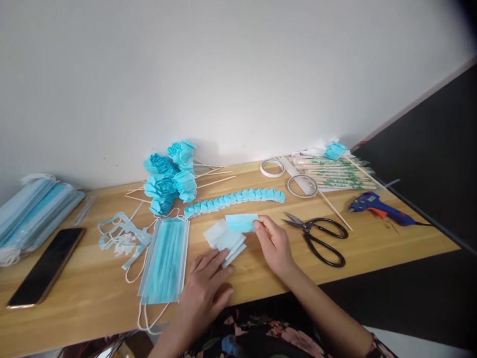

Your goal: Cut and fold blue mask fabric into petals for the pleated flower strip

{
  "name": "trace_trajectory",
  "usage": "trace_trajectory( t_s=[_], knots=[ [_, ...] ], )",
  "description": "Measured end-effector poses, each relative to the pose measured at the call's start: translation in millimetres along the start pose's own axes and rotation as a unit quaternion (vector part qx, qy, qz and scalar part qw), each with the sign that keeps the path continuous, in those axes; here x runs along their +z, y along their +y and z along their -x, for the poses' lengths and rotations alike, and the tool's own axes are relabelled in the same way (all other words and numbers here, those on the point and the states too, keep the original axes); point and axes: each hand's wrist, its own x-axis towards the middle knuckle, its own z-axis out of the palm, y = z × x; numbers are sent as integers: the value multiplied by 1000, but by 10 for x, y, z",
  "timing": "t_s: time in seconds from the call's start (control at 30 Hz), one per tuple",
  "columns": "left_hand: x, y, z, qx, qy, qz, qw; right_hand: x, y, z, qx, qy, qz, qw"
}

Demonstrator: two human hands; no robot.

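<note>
Between the thumb and fingers of my right hand (pixel 275 243) is the right end of a small blue fabric piece (pixel 240 223), held just above the wood. Beneath it lie several pale fabric pieces (pixel 218 233), loosely stacked. My left hand (pixel 208 283) rests with its fingers stretched out, the tips on the near edge of that stack. Left of this hand lies a flat blue face mask (pixel 164 261) with white ear loops. A curved row of folded blue pieces (pixel 234 200) sits beyond my hands. To the right are black-handled scissors (pixel 316 236), blades apart.
Blue fabric flowers (pixel 164 181) on sticks lie at the back. Packed masks (pixel 33 214), a phone (pixel 46 266) and cut strips (pixel 122 236) are on the left. Tape rolls (pixel 272 169), packaged sticks (pixel 331 171) and a blue glue gun (pixel 383 206) are on the right.
</note>
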Motion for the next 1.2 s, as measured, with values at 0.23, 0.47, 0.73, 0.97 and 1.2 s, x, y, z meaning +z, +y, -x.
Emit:
trace_trajectory(
  t_s=[0.23, 0.47, 0.73, 0.97, 1.2],
  knots=[
    [-56, -69, -31, 26, 61, 121, 990, -7, -13, 12, -88, -77, -49, 992],
    [-164, -83, 63, -97, 177, 206, 958, 34, -12, 8, -236, -164, -57, 956],
    [-103, -69, -36, -60, 110, 190, 974, 72, -1, 54, -331, -212, -66, 917],
    [-106, -84, -15, -92, 191, 190, 959, 70, -23, 56, -346, -176, -56, 920],
    [-43, -89, 17, -107, 119, 163, 974, 69, -1, 65, -282, -83, -17, 956]
  ],
)
